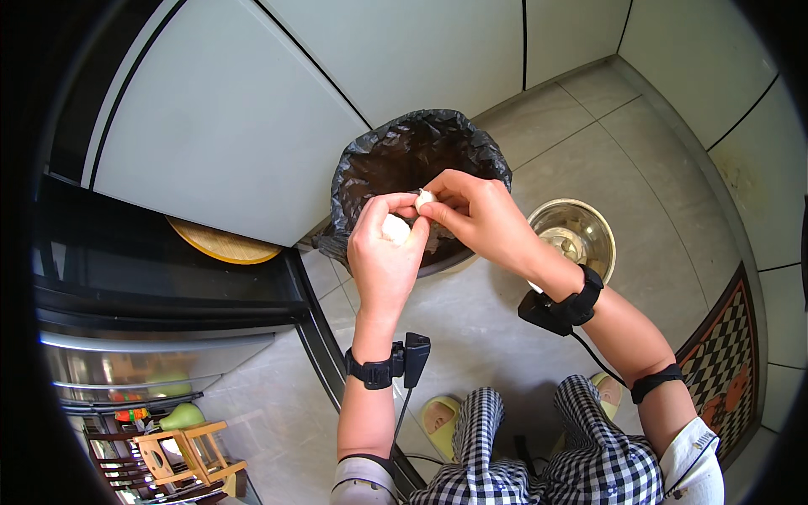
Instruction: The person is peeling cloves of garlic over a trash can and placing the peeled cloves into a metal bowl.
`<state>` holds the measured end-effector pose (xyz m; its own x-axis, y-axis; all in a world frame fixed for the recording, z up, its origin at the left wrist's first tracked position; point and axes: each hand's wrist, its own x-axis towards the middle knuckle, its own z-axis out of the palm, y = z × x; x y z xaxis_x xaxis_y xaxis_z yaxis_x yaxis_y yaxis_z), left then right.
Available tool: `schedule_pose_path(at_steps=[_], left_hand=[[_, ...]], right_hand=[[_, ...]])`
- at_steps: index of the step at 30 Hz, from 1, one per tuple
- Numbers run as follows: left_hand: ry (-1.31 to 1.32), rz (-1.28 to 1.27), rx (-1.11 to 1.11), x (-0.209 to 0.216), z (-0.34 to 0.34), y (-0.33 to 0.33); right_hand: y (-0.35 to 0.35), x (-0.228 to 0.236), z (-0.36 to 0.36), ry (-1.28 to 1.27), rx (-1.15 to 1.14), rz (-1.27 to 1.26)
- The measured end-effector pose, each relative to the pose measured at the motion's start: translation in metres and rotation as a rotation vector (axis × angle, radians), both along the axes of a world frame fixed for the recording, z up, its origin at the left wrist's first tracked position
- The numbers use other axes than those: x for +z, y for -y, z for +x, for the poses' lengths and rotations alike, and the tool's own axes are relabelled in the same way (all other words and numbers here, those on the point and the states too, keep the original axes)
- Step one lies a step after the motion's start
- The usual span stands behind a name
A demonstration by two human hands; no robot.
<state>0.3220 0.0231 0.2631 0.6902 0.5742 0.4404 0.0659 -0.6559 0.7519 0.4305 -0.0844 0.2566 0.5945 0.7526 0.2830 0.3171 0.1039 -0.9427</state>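
Note:
My left hand (pixel 385 252) is closed round a white piece of garlic (pixel 395 229) in its palm. Its thumb and fingertips also meet at a small garlic clove (pixel 425 200). My right hand (pixel 480 210) pinches that same clove between thumb and forefinger. Both hands are over the near rim of a round bin lined with a black bag (pixel 358 164). Inside, the bin looks dark brown, and my hands hide part of it. Right of the bin, partly behind my right wrist, a metal bowl (pixel 608 244) stands on the floor with a few pale pieces in it.
Pale cabinet doors (pixel 227 109) rise behind and left of the bin. A round wooden board (pixel 223 244) lies at the left. Wooden chairs (pixel 181 454) and a green pear-shaped thing (pixel 182 416) show at lower left. A checked mat (pixel 720 362) lies at the right.

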Motion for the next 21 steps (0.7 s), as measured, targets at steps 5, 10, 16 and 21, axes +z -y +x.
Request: schedule_pose_path(at_steps=[5,10,16,21], left_hand=[[-0.003,0.123,-0.038,0.004,-0.001,-0.001],[-0.028,0.038,-0.141,0.005,-0.003,-0.006],[-0.005,0.039,-0.157,0.002,-0.003,-0.010],[-0.001,0.017,-0.173,-0.001,-0.003,-0.011]], right_hand=[[0.004,0.004,0.008,-0.125,0.093,-0.048],[0.007,0.009,0.011,-0.152,0.162,-0.118],[0.003,0.000,0.013,-0.194,0.157,-0.022],[0.005,0.004,0.013,-0.153,0.173,-0.125]])
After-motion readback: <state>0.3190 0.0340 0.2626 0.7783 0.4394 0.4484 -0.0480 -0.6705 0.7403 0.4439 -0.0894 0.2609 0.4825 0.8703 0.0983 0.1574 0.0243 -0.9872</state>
